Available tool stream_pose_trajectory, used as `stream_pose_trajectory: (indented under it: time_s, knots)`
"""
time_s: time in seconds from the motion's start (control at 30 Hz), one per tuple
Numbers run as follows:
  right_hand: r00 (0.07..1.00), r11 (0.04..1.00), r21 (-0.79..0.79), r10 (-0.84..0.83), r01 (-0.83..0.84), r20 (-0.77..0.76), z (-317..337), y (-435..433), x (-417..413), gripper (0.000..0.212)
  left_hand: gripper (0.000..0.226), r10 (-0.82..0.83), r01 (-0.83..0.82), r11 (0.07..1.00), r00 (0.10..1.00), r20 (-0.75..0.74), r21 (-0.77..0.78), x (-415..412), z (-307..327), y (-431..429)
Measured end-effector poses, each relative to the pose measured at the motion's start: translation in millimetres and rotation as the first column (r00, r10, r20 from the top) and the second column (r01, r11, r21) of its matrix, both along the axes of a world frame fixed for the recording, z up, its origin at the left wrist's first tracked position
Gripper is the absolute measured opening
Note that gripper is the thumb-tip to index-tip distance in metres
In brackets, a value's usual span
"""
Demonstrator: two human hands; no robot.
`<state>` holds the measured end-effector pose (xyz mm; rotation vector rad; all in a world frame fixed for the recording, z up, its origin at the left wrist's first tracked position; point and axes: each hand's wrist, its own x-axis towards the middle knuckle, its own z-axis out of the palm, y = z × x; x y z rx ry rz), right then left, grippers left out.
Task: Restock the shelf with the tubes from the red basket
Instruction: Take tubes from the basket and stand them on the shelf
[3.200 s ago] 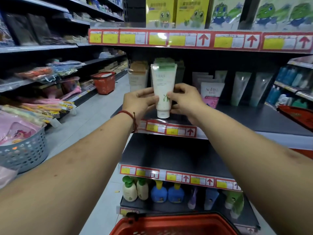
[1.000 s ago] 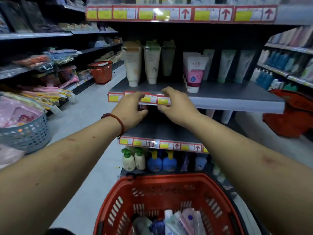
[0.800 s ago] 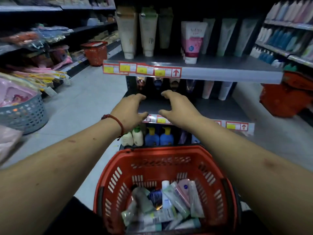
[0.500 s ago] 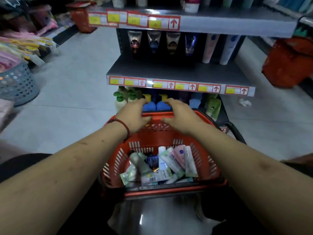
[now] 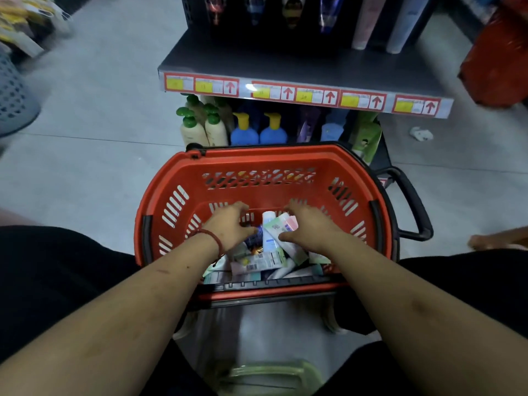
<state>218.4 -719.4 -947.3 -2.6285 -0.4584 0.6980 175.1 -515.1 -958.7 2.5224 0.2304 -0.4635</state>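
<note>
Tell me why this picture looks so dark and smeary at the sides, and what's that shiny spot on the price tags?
Head view: dim light dulls everything; head view: the shiny spot is glare on the price strip; head view: the grey basket at the left edge is blurred, while the tubes in the red basket look sharper.

Bare forearms, a red cord bracelet [image 5: 213, 238] on the left wrist, seemingly black trousers [image 5: 57, 270].

The red basket [image 5: 265, 155] holds heaped tubes [image 5: 258, 262]; the shelf [image 5: 285, 67] bears upright tubes [image 5: 367, 21].
</note>
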Motion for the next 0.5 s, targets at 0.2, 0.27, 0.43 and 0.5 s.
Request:
stream_pose_trajectory:
  time_s: [0.2,0.27,0.43,0.5]
  knots:
    - [0.988,0.997,-0.082,-0.007,-0.006,-0.155,-38.2,-5.3,10.3,0.070,0.060,-0.093,0.091,0.996,0.983,-0.159,-0.023,13.7,-37.3,-3.8]
    - [0.980,0.994,-0.110,-0.033,0.012,-0.196,-51.3,-8.6,19.1,0.067,0.057,-0.124,0.121,0.992,0.970,-0.211,-0.026,22.2,-46.7,-7.6]
    - [0.964,0.981,-0.183,-0.104,0.060,-0.244,-79.0,-20.7,39.3,0.062,0.044,-0.114,0.057,0.981,0.944,-0.309,-0.187,43.5,-74.2,-22.4]
    - [0.957,0.977,-0.190,-0.142,0.095,-0.254,-90.8,-24.1,45.5,0.060,0.035,-0.096,0.009,0.972,0.927,-0.362,-0.234,49.9,-87.6,-27.4]
